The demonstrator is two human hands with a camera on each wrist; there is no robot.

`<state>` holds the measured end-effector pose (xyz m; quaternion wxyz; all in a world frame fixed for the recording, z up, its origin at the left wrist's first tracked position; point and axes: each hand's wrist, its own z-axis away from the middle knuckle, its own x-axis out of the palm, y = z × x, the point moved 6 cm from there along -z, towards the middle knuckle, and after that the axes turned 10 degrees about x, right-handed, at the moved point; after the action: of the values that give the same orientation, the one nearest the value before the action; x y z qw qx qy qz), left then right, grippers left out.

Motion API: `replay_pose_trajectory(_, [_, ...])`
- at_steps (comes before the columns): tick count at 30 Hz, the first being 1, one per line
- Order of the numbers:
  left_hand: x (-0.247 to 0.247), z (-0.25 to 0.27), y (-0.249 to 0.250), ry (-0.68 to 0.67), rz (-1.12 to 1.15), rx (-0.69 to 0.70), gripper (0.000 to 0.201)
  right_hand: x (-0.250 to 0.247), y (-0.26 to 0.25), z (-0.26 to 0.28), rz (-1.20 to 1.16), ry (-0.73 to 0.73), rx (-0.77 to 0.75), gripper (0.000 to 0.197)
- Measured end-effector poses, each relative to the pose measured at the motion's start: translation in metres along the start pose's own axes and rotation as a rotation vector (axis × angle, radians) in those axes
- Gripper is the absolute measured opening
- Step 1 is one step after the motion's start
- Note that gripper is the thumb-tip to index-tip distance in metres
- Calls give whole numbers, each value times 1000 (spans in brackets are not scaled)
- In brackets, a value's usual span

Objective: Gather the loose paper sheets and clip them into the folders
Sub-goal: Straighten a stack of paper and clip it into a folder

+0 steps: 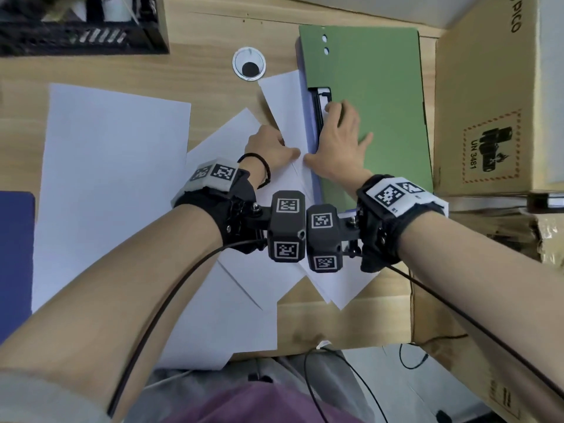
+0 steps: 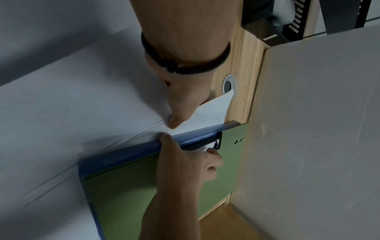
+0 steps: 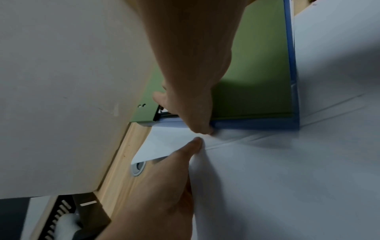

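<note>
Pressing flat on the folder [image 1: 381, 96], the right hand [image 1: 338, 141] had fingers straight, fingertips at the clip [image 1: 320, 100]. Left hand [image 1: 268, 148] pinched a sheet [image 1: 285, 105] at the folder's left edge. Folder lay far right on the desk [image 1: 213, 62].

The folder [image 1: 378, 96] is lying in the upper right of the head view, against the cardboard box [image 1: 494, 96] at the frame's right edge; a paper sheet [image 1: 283, 99] is slanting along the folder's left edge — one corner reaching toward the desk grommet [image 1: 248, 65] at upper centre; more loose sheets [image 1: 113, 184] are spreading across the left and centre, overlapping; the crate [image 1: 82, 25] is sitting in the upper left corner; the hands are meeting at centre — left hand [image 1: 268, 148] on the sheet, right hand [image 1: 338, 141] on the folder.
</note>
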<state>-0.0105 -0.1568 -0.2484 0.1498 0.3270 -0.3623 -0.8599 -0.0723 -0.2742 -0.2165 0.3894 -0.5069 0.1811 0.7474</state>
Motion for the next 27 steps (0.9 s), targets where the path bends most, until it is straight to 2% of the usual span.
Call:
replay_pose_trajectory(7, [1, -3, -1, -5, 9, 12, 48, 2, -6, -9, 50, -58, 32, 92])
replay_pose_trajectory(11, [0, -6, -4, -14, 12, 5, 48, 3, -11, -6, 61, -37, 50, 98])
replay_pose_trajectory(13, [-1, -6, -3, -18, 10, 5, 47, -3, -10, -3, -4, -13, 26, 91])
replay_pose_trajectory(16, [-3, -5, -2, -46, 18, 19, 43, -25, -6, 1, -156, 29, -38, 69])
replay_pose_trajectory(19, [-10, 2, -6, -64, 7, 25, 29, -48, -1, 7, -281, 53, -108, 53])
replay_pose_trajectory(21, [-20, 10, -11, -63, -17, 12, 23, -59, 1, 10, -292, 62, -127, 52])
replay_pose_trajectory(25, [-53, 28, -31, -59, -117, -64, 26, -70, 1, 15, -292, 74, -121, 49])
replay_pose_trajectory(27, [-73, 37, -40, -29, -203, -111, 19, -71, 1, 16, -311, 78, -115, 47])
